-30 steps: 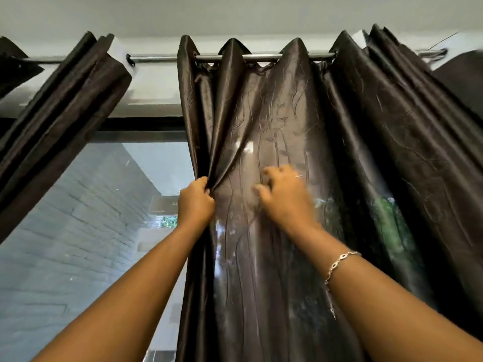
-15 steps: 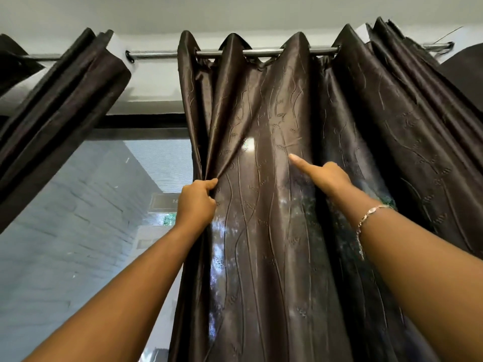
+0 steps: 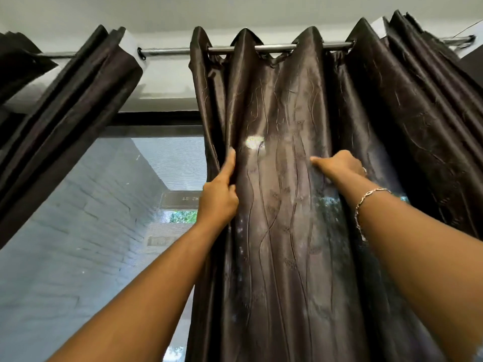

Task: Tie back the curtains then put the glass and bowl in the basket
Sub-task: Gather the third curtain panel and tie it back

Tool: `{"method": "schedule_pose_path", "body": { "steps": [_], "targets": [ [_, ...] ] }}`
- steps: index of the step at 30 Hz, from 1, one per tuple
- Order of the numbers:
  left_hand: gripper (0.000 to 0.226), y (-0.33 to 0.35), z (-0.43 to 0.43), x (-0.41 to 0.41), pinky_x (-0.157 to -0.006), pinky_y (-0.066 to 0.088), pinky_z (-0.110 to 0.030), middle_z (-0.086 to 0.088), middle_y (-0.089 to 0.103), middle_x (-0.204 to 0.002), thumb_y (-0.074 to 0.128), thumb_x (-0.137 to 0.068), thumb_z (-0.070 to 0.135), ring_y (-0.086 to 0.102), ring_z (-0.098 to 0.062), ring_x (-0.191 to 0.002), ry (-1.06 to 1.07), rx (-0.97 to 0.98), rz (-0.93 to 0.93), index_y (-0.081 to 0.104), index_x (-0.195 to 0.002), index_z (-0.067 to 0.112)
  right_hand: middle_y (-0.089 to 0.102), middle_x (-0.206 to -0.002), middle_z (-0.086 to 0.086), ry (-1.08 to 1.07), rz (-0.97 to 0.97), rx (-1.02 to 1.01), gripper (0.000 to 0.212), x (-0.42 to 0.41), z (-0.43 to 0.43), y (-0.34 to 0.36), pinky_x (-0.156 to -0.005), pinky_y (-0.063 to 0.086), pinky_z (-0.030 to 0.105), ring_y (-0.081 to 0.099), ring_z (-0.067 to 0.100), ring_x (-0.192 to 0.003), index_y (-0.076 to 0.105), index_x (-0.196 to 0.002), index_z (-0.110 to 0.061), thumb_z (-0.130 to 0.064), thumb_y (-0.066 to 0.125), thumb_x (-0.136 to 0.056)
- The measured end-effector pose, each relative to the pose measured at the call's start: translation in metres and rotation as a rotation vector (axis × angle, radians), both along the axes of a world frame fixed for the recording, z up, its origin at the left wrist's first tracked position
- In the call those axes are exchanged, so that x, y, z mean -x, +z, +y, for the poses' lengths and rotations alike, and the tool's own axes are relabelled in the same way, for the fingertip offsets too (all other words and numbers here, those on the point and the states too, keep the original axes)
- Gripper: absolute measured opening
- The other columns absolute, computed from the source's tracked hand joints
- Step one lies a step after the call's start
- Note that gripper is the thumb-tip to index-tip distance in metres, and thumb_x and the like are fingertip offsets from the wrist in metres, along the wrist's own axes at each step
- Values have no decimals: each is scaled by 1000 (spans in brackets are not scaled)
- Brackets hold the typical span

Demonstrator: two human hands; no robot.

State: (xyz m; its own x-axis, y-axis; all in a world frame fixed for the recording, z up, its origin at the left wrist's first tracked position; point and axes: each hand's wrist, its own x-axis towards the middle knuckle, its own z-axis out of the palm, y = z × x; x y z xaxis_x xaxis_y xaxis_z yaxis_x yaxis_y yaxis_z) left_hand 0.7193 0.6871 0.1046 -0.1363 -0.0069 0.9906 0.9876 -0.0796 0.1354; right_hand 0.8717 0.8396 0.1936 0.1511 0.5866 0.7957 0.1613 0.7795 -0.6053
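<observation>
A dark brown shiny curtain [image 3: 285, 121] hangs in folds from a metal rod [image 3: 274, 47] and fills the middle and right of the view. My left hand [image 3: 218, 197] grips the curtain's left edge, its forefinger stretched up along the fold. My right hand [image 3: 339, 165], with a bracelet on the wrist, grips a fold further right at about the same height. A second dark curtain [image 3: 68, 100] hangs bunched at the upper left. The glass, the bowl and the basket are out of view.
Between the two curtains the window [image 3: 109, 231] shows a grey brick wall outside and some greenery. A black window frame bar [image 3: 156, 118] runs across under the white wall. The ceiling is just above the rod.
My right hand has moved from flat and pointing to curled round a fold. My left forefinger has stretched upward along the edge. The view has tilted down a little.
</observation>
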Motion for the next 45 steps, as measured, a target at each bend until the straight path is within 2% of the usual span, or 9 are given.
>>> {"method": "schedule_pose_path", "body": {
  "steps": [4,11,14,17,22,26,29,34,45],
  "targets": [
    [87,-5,-10,10,-108,30,-35,-12,29,-151,48,-90,48,35,-32,-135,-161,-124,-183,-14,-147,22,55,-106,23,42,104,-102,48,-14,9,-7,-80,39,39,53,38,-104,50,-70,-16,-63,49,-81],
    [66,2,-48,45,-94,39,-41,-21,51,-131,61,-84,38,48,-39,-120,23,-200,-344,33,-133,4,43,-87,14,5,140,-144,52,-47,12,-11,-72,30,32,45,30,-83,28,-59,-18,-57,52,-83],
    [62,1,-60,62,-95,39,-45,-23,49,-131,65,-83,23,47,-41,-119,185,-146,-360,35,-134,3,52,-98,23,13,62,-136,49,-50,9,-16,-76,39,36,54,36,-99,52,-85,-8,-56,58,-81],
    [62,-4,-71,74,-88,40,-46,-28,51,-124,55,-82,2,49,-45,-110,267,-145,-337,31,-138,8,50,-129,25,36,-20,-92,78,-47,3,-28,-88,42,41,48,41,-118,43,-127,5,-54,63,-79],
    [92,-16,-76,75,-72,39,-42,-28,54,-108,41,-74,-16,54,-45,-96,354,-97,-132,14,-147,34,44,-138,21,181,-74,5,94,-28,-3,-40,-101,39,46,42,40,-125,35,-135,5,-59,66,-74],
    [83,-15,-67,71,-88,42,-42,-24,53,-127,39,-71,-18,51,-41,-110,359,-20,-89,37,-141,27,43,-138,21,-15,-99,75,120,-7,3,-39,-99,41,51,43,41,-125,29,-138,2,-77,66,-55],
    [70,-13,-58,72,-92,41,-42,-25,54,-126,39,-74,-17,51,-42,-110,343,7,-111,48,-135,15,49,-132,21,-118,-127,106,100,-6,6,-40,-99,41,50,46,41,-121,43,-129,-2,-70,68,-61],
    [63,-13,-54,71,-96,40,-41,-22,54,-128,39,-77,-16,51,-41,-114,307,-6,-134,48,-134,10,55,-124,24,-254,-128,12,32,-11,10,-43,-95,41,43,51,41,-116,56,-115,-2,-19,55,-88],
    [53,-15,-64,61,-93,45,-42,-19,51,-135,38,-86,-8,54,-42,-110,228,-41,-184,46,-135,10,43,-129,22,-316,-293,-400,26,43,-66,-37,-93,41,44,46,42,-116,55,-115,0,-13,46,-95]
  ]
}}
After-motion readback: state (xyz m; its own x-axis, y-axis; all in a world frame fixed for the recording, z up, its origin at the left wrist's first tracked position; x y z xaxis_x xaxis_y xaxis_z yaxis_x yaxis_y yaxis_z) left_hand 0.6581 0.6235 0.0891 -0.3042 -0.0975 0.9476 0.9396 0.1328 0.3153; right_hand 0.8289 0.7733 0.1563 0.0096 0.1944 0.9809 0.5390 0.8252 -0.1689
